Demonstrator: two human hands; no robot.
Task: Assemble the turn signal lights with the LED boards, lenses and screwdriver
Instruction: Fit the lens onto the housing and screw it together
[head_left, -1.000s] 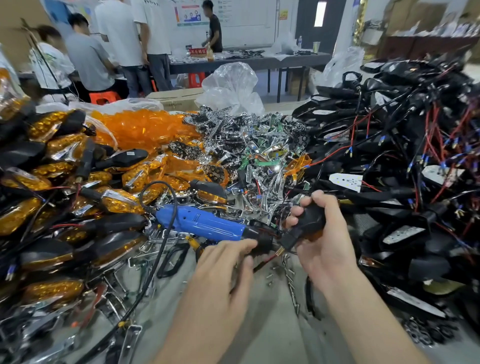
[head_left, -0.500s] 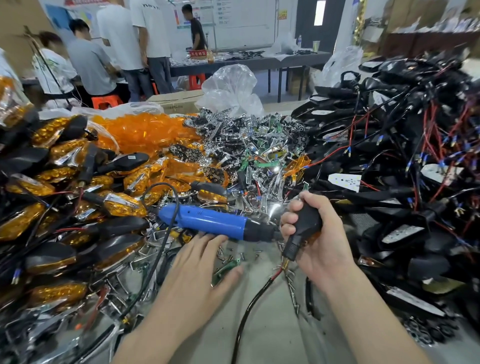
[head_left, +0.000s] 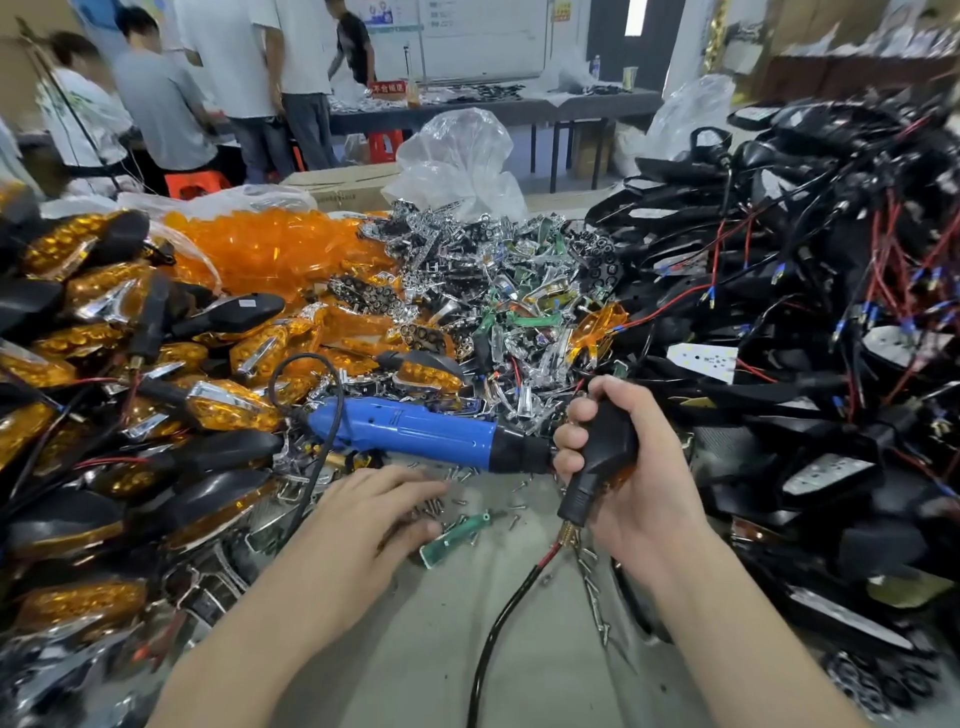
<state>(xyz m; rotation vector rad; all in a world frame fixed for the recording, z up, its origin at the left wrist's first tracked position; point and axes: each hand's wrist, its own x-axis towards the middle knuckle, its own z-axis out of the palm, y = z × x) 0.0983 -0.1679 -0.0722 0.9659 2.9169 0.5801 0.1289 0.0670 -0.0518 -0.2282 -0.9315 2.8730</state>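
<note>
1. The right hand (head_left: 639, 483) grips a black turn signal light (head_left: 605, 449) with its fingers curled round it.
2. The left hand (head_left: 363, 519) is flat with straight fingers, holding nothing, over loose screws (head_left: 457, 501).
3. The blue screwdriver (head_left: 415, 431) lies just left of the light.

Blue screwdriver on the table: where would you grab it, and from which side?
Round the middle of the blue screwdriver, from above. It lies nearly level, its long round barrel bare on top. Its cord loops off the tail end; its black nose meets the housing in the right hand.

Red sign (head_left: 387, 87) on the far table (head_left: 519, 110) reads "不合格"; last character blurred.
</note>
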